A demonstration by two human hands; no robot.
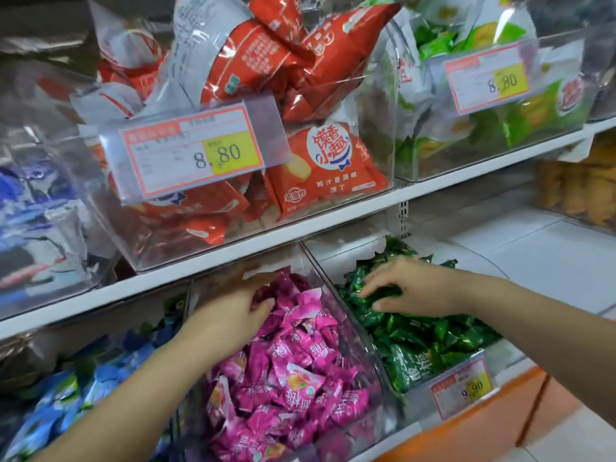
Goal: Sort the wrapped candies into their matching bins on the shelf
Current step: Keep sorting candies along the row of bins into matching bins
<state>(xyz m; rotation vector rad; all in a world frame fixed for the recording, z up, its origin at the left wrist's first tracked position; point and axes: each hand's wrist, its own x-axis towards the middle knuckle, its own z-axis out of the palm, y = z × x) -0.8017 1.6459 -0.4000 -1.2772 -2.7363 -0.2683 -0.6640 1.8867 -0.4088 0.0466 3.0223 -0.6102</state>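
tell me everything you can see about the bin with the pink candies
The pink bin is a clear plastic tub with a curved front. It sits on the lower shelf between the blue candies and the green candies. It is heaped with pink candies in magenta wrappers printed with white characters, a few paler with a fruit picture. The left hand reaches into its back and lies on the pile; blur hides any grip.

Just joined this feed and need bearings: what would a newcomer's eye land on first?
Two bright heaps low down: pink candies centre, the left hand reaching in, and green candies beside them on the right, gripped by the right hand. Above, a clear bin of red snack packs bears an 8.80 price tag.
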